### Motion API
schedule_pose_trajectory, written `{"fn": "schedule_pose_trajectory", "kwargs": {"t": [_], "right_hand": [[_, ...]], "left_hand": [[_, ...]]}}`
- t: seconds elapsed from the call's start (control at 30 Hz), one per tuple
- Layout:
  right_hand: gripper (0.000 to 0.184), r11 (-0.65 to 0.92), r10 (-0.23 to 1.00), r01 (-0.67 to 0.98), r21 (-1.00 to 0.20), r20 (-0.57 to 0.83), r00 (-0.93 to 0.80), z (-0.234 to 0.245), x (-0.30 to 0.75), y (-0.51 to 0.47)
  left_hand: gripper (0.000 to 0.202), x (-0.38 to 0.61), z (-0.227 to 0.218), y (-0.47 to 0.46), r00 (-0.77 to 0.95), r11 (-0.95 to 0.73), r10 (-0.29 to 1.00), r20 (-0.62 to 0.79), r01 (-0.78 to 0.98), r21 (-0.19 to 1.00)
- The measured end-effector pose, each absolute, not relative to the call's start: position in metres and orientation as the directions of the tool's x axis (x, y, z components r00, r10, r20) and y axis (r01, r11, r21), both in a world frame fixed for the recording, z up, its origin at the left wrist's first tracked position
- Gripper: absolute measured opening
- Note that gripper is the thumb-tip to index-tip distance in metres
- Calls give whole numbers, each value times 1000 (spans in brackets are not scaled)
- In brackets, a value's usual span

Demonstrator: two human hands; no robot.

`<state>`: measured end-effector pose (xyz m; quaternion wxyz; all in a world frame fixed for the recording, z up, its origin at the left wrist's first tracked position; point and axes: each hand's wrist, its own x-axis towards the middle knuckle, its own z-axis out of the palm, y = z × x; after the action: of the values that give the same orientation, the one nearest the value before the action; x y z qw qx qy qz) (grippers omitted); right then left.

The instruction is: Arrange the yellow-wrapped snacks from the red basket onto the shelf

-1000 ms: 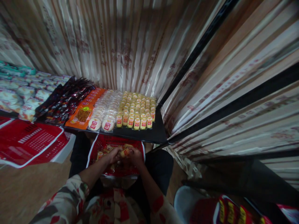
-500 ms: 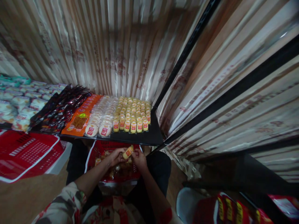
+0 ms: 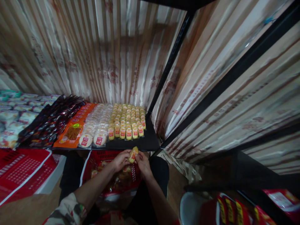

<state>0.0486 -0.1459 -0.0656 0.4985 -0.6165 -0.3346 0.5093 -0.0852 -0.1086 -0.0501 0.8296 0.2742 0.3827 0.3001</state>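
Observation:
A small wrapped yellow snack cake (image 3: 133,155) with a red and white label is held between both hands, above a red basket (image 3: 86,165). My left hand (image 3: 122,160) pinches it from the left side. From the right, the fingers of my right hand (image 3: 142,162) close on its edge. More packets of the same kind lie loose inside the basket, partly covered by my forearms. Just beyond my hands, rows of yellow packaged cakes (image 3: 128,132) stand on a black shelf (image 3: 146,142).
Left of the cakes lie round white packaged biscuits (image 3: 100,137), an orange snack bag (image 3: 72,131), dark packets (image 3: 50,122) and white packets (image 3: 14,120). Another red basket (image 3: 23,175) is at the left. Black metal bars (image 3: 172,59) and striped curtains (image 3: 112,56) enclose the shelf.
The cake has been turned more upright in my fingers and raised slightly relative to the basket. The camera view has tilted up and shifted right, so the shelf appears lower and further left.

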Motion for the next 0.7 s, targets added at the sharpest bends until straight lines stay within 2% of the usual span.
{"fn": "schedule_pose_trajectory", "kwargs": {"t": [0.23, 0.5, 0.7], "right_hand": [[44, -167, 924, -199, -966, -224, 310, -41, 69, -145], [39, -123, 891, -214, -969, -203, 406, -24, 89, -134], [38, -89, 879, -218, -972, -179, 442, -23, 103, -122]], "left_hand": [[32, -60, -26, -105, 516, 603, 755, -406, -303, 738], [32, -30, -18, -95, 437, 561, 801, -410, -307, 769], [26, -15, -4, -89, 343, 509, 837, -426, -202, 837]]}}
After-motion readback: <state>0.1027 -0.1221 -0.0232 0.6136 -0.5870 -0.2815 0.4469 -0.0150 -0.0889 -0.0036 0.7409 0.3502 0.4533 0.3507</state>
